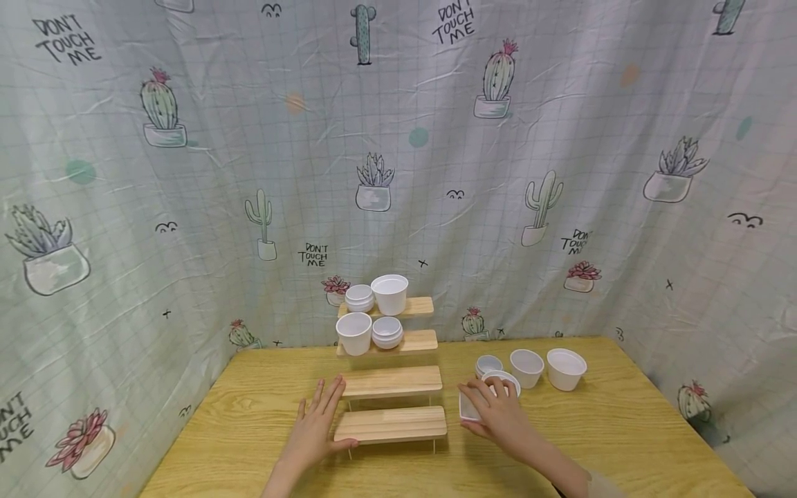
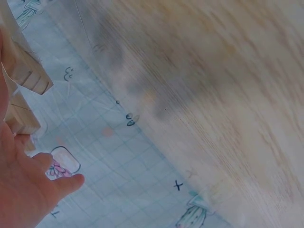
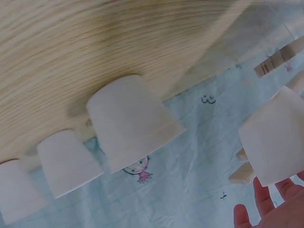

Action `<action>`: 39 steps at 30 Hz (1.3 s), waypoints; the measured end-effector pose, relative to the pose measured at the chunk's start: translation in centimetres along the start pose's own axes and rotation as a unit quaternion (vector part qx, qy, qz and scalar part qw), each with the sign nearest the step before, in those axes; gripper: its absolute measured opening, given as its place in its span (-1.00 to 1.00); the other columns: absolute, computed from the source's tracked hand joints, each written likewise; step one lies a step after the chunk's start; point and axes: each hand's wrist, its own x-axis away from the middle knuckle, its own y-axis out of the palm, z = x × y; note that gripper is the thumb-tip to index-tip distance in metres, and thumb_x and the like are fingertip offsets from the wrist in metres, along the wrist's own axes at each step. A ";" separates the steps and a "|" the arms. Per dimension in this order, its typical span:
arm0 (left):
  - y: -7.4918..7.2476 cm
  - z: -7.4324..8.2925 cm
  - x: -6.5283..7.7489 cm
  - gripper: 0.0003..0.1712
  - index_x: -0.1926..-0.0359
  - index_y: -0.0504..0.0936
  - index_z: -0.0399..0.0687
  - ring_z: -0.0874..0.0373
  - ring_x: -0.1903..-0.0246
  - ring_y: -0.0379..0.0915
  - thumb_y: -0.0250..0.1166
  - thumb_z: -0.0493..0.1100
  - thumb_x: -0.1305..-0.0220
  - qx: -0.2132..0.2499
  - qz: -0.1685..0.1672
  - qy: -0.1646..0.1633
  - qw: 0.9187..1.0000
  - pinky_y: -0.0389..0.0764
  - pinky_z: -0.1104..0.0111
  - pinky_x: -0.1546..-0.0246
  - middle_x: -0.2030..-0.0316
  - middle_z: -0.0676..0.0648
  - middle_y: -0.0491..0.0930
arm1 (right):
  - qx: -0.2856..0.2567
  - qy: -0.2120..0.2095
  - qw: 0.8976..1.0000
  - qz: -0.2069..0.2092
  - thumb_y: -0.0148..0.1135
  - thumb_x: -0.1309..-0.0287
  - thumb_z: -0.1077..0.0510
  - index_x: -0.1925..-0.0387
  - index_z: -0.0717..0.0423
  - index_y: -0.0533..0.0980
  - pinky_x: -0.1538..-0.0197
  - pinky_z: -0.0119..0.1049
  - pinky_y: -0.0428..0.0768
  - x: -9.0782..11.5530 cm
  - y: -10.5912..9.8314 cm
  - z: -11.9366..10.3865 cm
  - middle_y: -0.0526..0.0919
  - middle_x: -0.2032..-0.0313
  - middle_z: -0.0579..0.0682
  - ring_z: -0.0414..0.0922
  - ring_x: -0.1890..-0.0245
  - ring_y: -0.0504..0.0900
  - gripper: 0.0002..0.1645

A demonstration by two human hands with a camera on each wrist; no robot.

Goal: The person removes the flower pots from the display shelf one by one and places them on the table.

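A tiered wooden stand (image 1: 392,422) with thin legs is on the table. My left hand (image 1: 317,425) rests at its left side, fingers spread, fingertips at the end of one lower board and thumb at the lowest board. My right hand (image 1: 501,418) grips a white square pot (image 1: 468,408) just right of the stand; in the right wrist view the same pot (image 3: 275,137) is raised, fingers along its rim. On the upper boards sit two taller white pots, one on the top board (image 1: 390,296) and one below (image 1: 354,335), each beside a small round pot (image 1: 387,333).
Right of the stand, several white pots stand on the yellow wood-grain table (image 1: 629,429): a small one (image 1: 489,362), one partly behind my right hand (image 1: 512,380), and two farther right (image 1: 526,369). A cactus-print curtain (image 1: 423,228) hangs behind the table.
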 end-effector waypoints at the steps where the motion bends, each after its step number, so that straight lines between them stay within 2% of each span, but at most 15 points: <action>1: 0.0 0.0 0.0 0.26 -0.36 -0.01 0.02 -0.21 -0.33 -0.14 0.31 0.40 0.36 0.000 0.000 0.000 1.000 0.04 -0.31 -0.13 -0.38 0.00 -0.05 | -0.001 0.000 1.000 0.001 -0.52 -0.21 -0.36 0.09 0.05 0.49 0.26 -0.11 0.30 0.2 0.0 0.2 0.52 0.19 -0.02 -0.07 0.25 0.36 -0.20; 8: 0.1 0.0 -0.1 0.26 -0.36 0.00 0.02 -0.21 -0.33 -0.12 0.31 0.40 0.35 -0.004 0.003 0.003 1.000 0.06 -0.30 -0.12 -0.38 0.00 -0.03 | -0.017 0.005 1.000 0.002 -0.47 -0.22 -0.35 0.08 0.09 0.49 0.25 -0.11 0.28 1.2 -0.2 1.0 0.51 0.18 0.01 -0.04 0.26 0.35 -0.22; 18: 0.2 0.2 0.0 0.26 -0.36 0.01 0.00 -0.22 -0.32 -0.11 0.33 0.38 0.36 0.001 0.005 0.003 1.000 0.05 -0.30 -0.12 -0.37 -0.03 -0.02 | 0.013 0.003 1.000 0.015 -0.49 -0.24 -0.33 0.11 0.09 0.49 0.28 -0.09 0.31 2.5 -0.6 1.8 0.49 0.22 -0.02 -0.04 0.29 0.37 -0.23; 27: 0.2 0.1 0.0 0.27 -0.36 0.01 0.00 -0.24 -0.32 -0.11 0.34 0.38 0.38 0.001 0.006 0.004 1.000 0.03 -0.31 -0.12 -0.37 -0.04 -0.02 | -0.004 0.021 1.000 0.002 -0.48 -0.22 -0.35 0.09 0.11 0.49 0.30 -0.10 0.29 3.8 -0.9 2.5 0.49 0.21 0.01 -0.01 0.27 0.37 -0.21; 29: 0.2 0.0 0.0 0.28 -0.36 0.00 0.01 -0.24 -0.32 -0.12 0.33 0.39 0.38 -0.001 0.004 0.002 1.000 0.02 -0.31 -0.13 -0.37 -0.03 -0.03 | -0.009 0.024 1.000 -0.002 -0.38 -0.22 -0.34 0.08 0.12 0.49 0.31 -0.11 0.29 4.0 -1.0 2.7 0.49 0.21 0.01 -0.01 0.27 0.37 -0.26; 32: 0.2 -0.1 0.0 0.28 -0.36 -0.01 0.02 -0.23 -0.32 -0.13 0.31 0.41 0.38 -0.001 0.001 0.001 1.000 0.02 -0.30 -0.13 -0.38 -0.02 -0.04 | -0.013 0.031 0.999 -0.006 -0.37 -0.21 -0.34 0.08 0.12 0.49 0.30 -0.11 0.29 4.2 -1.2 3.1 0.49 0.20 0.01 0.00 0.25 0.38 -0.26; 39: 0.3 -0.1 0.0 0.27 -0.36 0.00 0.02 -0.23 -0.32 -0.12 0.31 0.41 0.37 0.001 0.002 0.002 1.000 0.03 -0.31 -0.13 -0.38 -0.02 -0.03 | 0.006 0.049 0.999 0.004 -0.48 -0.21 -0.36 0.11 0.11 0.49 0.32 -0.06 0.33 5.1 -1.6 4.0 0.52 0.23 0.02 0.04 0.27 0.42 -0.20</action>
